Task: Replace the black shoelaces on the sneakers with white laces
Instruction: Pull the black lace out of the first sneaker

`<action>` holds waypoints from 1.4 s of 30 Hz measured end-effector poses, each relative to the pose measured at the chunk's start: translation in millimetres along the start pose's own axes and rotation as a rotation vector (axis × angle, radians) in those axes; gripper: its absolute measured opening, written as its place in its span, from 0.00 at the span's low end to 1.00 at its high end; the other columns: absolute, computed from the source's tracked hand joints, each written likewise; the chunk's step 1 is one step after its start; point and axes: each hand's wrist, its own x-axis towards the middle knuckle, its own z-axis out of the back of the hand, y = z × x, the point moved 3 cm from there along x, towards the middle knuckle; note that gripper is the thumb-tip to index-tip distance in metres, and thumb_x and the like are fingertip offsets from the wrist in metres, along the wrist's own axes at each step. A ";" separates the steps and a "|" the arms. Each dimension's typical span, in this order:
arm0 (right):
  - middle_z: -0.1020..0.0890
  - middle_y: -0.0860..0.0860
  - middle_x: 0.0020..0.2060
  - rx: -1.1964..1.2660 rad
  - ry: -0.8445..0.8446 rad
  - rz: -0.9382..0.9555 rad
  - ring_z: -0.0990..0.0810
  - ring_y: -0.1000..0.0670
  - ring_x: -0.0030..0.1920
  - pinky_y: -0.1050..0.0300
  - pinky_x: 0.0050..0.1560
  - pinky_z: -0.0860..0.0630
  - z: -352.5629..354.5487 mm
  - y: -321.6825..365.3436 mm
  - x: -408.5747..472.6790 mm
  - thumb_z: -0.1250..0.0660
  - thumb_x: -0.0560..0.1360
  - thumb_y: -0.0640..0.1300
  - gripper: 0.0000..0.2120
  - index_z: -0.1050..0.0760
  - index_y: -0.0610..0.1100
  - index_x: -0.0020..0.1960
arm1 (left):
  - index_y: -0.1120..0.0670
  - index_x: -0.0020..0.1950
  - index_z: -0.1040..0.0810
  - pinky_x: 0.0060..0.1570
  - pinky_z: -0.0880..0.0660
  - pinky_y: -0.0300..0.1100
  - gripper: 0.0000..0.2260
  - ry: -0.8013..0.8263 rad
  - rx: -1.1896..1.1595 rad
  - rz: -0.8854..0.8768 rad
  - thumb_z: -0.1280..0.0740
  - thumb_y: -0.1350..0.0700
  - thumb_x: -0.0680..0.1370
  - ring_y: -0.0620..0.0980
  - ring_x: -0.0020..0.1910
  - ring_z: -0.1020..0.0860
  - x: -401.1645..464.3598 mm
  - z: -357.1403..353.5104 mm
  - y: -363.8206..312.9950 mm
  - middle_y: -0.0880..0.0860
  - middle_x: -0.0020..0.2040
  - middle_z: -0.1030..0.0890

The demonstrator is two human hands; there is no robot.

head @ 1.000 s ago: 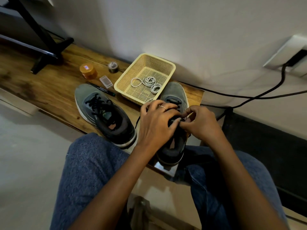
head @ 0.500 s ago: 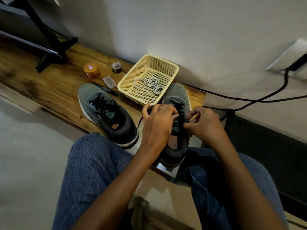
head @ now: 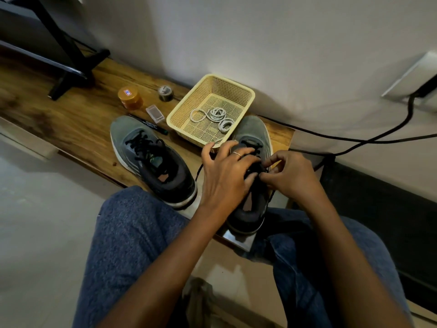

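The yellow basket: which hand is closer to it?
Left. The left hand nearly reaches the yellow basket's front rim; the right hand sits further right, over the sneaker.
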 end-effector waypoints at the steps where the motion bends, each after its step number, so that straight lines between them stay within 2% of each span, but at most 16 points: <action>1: 0.18 0.45 0.36 -0.001 -0.001 0.000 0.17 0.46 0.40 0.46 0.46 0.18 -0.4 -0.2 0.3 0.25 0.68 0.39 0.08 0.22 0.46 0.44 | 0.47 0.49 0.17 0.63 0.46 0.52 0.08 -0.030 -0.001 0.007 0.27 0.48 0.71 0.49 0.62 0.28 -0.2 0.6 1.2 0.43 0.55 0.18; 4: 0.18 0.45 0.36 0.004 -0.003 -0.008 0.17 0.46 0.40 0.45 0.46 0.18 -0.8 -0.9 0.6 0.25 0.68 0.39 0.08 0.22 0.46 0.43 | 0.46 0.43 0.17 0.64 0.47 0.52 0.05 -0.081 -0.020 0.012 0.31 0.47 0.73 0.48 0.60 0.28 0.4 3.2 4.7 0.42 0.49 0.17; 9: 0.17 0.45 0.36 0.013 -0.018 -0.021 0.17 0.46 0.40 0.45 0.46 0.18 -1.5 -1.9 -0.4 0.26 0.69 0.39 0.06 0.22 0.46 0.42 | 0.51 0.44 0.19 0.67 0.45 0.53 0.03 -0.093 -0.142 0.064 0.29 0.53 0.74 0.48 0.53 0.22 -3.7 -0.7 1.1 0.46 0.42 0.17; 11: 0.17 0.44 0.36 0.028 -0.028 -0.027 0.17 0.45 0.40 0.45 0.46 0.18 -1.9 -1.7 -1.0 0.26 0.69 0.39 0.06 0.22 0.46 0.42 | 0.53 0.45 0.20 0.67 0.39 0.54 0.02 -0.101 -0.268 0.139 0.31 0.55 0.76 0.47 0.48 0.22 -6.5 -2.3 0.5 0.47 0.42 0.18; 13: 0.17 0.44 0.36 0.046 -0.033 -0.035 0.17 0.45 0.40 0.45 0.46 0.18 -1.9 -1.3 -1.3 0.26 0.69 0.39 0.06 0.22 0.45 0.42 | 0.55 0.47 0.22 0.55 0.26 0.50 0.01 -0.133 -0.413 0.225 0.33 0.58 0.78 0.45 0.44 0.23 -8.8 -1.3 0.2 0.48 0.42 0.18; 15: 0.17 0.44 0.36 0.052 -0.032 -0.036 0.17 0.45 0.40 0.45 0.46 0.18 -2.0 -1.0 -1.0 0.26 0.69 0.39 0.06 0.22 0.45 0.43 | 0.55 0.48 0.23 0.44 0.24 0.42 0.01 -0.238 -0.558 0.345 0.34 0.60 0.79 0.43 0.44 0.22 -10.5 3.2 1.5 0.48 0.44 0.19; 17: 0.17 0.45 0.36 0.050 -0.028 -0.030 0.17 0.46 0.40 0.46 0.46 0.18 -2.2 -0.7 -1.2 0.26 0.69 0.39 0.06 0.22 0.44 0.44 | 0.55 0.50 0.23 0.44 0.23 0.40 0.02 -0.370 -0.687 0.478 0.35 0.61 0.79 0.43 0.45 0.21 -11.2 7.4 5.0 0.49 0.46 0.19; 19: 0.17 0.45 0.37 0.038 -0.024 -0.019 0.17 0.46 0.41 0.48 0.45 0.19 -2.5 -0.2 -0.9 0.26 0.69 0.39 0.06 0.22 0.44 0.44 | 0.52 0.51 0.25 0.45 0.22 0.44 0.04 -0.418 -0.729 0.552 0.35 0.61 0.79 0.46 0.46 0.20 -10.6 8.7 8.2 0.49 0.46 0.20; 21: 0.18 0.45 0.38 0.031 -0.029 -0.024 0.17 0.46 0.42 0.50 0.45 0.19 -0.8 -1.9 -0.4 0.26 0.69 0.39 0.06 0.22 0.44 0.44 | 0.51 0.54 0.25 0.47 0.23 0.47 0.07 -0.351 -0.649 0.486 0.35 0.61 0.78 0.48 0.50 0.22 -7.3 9.0 5.6 0.48 0.49 0.20; 23: 0.18 0.45 0.38 0.051 -0.034 -0.033 0.17 0.46 0.41 0.48 0.45 0.18 -0.1 -3.2 0.0 0.26 0.69 0.39 0.07 0.22 0.45 0.44 | 0.50 0.60 0.25 0.58 0.29 0.48 0.14 -0.247 -0.454 0.334 0.34 0.59 0.75 0.49 0.58 0.27 -4.4 9.0 1.1 0.47 0.55 0.21; 24: 0.18 0.45 0.38 0.056 -0.035 -0.034 0.18 0.46 0.40 0.47 0.45 0.18 0.1 -3.6 0.2 0.26 0.69 0.39 0.07 0.22 0.45 0.44 | 0.49 0.62 0.25 0.63 0.34 0.49 0.17 -0.197 -0.339 0.237 0.33 0.57 0.74 0.49 0.62 0.29 -3.0 8.2 -0.7 0.46 0.56 0.21; 26: 0.19 0.45 0.38 0.045 -0.034 -0.031 0.18 0.46 0.41 0.47 0.46 0.19 0.2 -3.5 0.5 0.26 0.69 0.40 0.07 0.22 0.45 0.45 | 0.48 0.60 0.22 0.67 0.44 0.52 0.17 -0.101 -0.160 0.057 0.31 0.53 0.71 0.48 0.66 0.30 -1.2 3.3 -3.5 0.45 0.57 0.19; 28: 0.19 0.45 0.39 0.031 -0.033 -0.024 0.18 0.46 0.42 0.49 0.45 0.19 0.0 -2.1 0.5 0.25 0.68 0.41 0.07 0.21 0.45 0.45 | 0.48 0.55 0.18 0.69 0.49 0.53 0.13 -0.040 -0.072 -0.028 0.30 0.51 0.71 0.49 0.68 0.29 -2.7 -1.6 -4.0 0.45 0.54 0.17; 35: 0.19 0.46 0.40 0.025 -0.025 -0.021 0.19 0.48 0.42 0.52 0.43 0.19 0.0 -0.4 -0.1 0.25 0.69 0.40 0.07 0.21 0.45 0.45 | 0.48 0.49 0.17 0.68 0.50 0.53 0.12 -0.058 0.036 -0.046 0.23 0.51 0.67 0.51 0.64 0.25 -3.0 2.9 -2.3 0.46 0.47 0.15; 39: 0.19 0.45 0.41 0.026 -0.017 -0.022 0.18 0.48 0.41 0.53 0.41 0.18 0.3 -0.3 -0.3 0.26 0.70 0.40 0.07 0.22 0.45 0.45 | 0.49 0.43 0.16 0.67 0.47 0.55 0.05 -0.094 0.045 -0.021 0.26 0.49 0.70 0.51 0.62 0.23 -3.4 3.3 -0.9 0.45 0.47 0.16; 42: 0.18 0.44 0.43 0.026 -0.021 -0.022 0.18 0.47 0.43 0.51 0.43 0.18 -1.2 -0.4 0.3 0.25 0.70 0.41 0.07 0.22 0.46 0.44 | 0.49 0.44 0.17 0.67 0.47 0.54 0.07 -0.097 0.031 -0.004 0.32 0.48 0.74 0.49 0.58 0.22 -3.6 1.0 0.3 0.45 0.46 0.16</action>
